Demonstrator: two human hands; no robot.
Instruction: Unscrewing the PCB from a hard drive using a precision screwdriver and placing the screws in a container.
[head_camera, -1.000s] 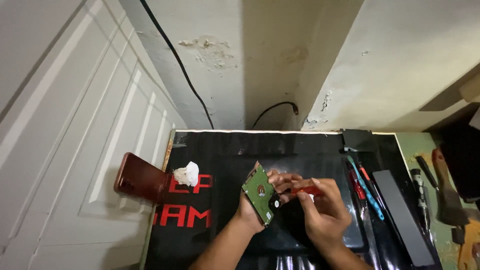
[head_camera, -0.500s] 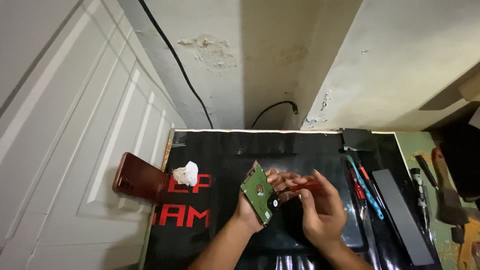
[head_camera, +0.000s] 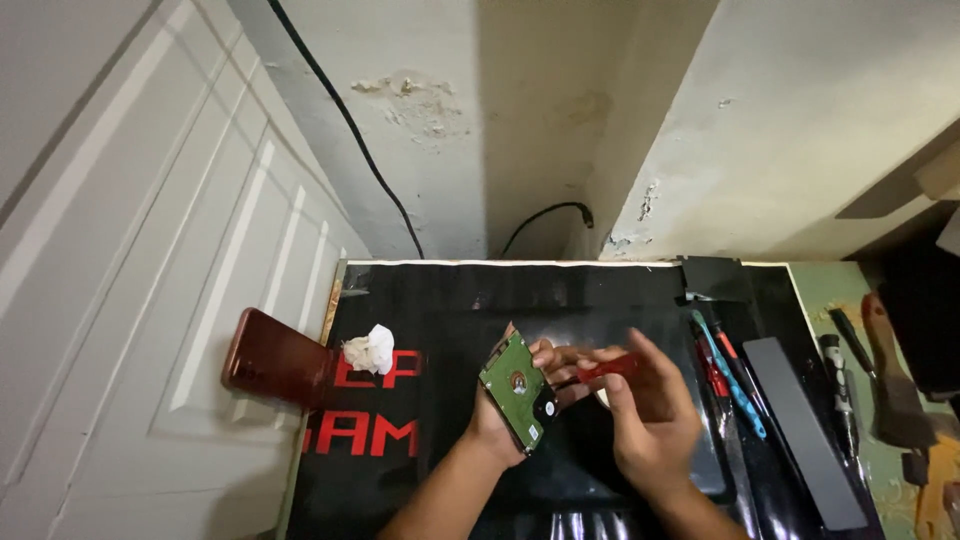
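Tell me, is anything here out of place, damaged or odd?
Yes. A dark red phone lies half over the left edge of the black mat, overhanging it. The wall paint above is flaking. The left hand holds a green circuit-board drive tilted; the right hand holds a red-handled screwdriver.

Hands hold drive (head_camera: 517, 391) (green board) and screwdriver (head_camera: 608, 368).

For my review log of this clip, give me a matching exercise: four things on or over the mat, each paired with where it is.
1 hard drive
2 red-handled screwdriver
3 crumpled white tissue
4 dark red phone

a overhanging the mat's left edge
b in the left hand
c in the right hand
d lying on the black mat, near the phone

Pairs: 1-b, 2-c, 3-d, 4-a
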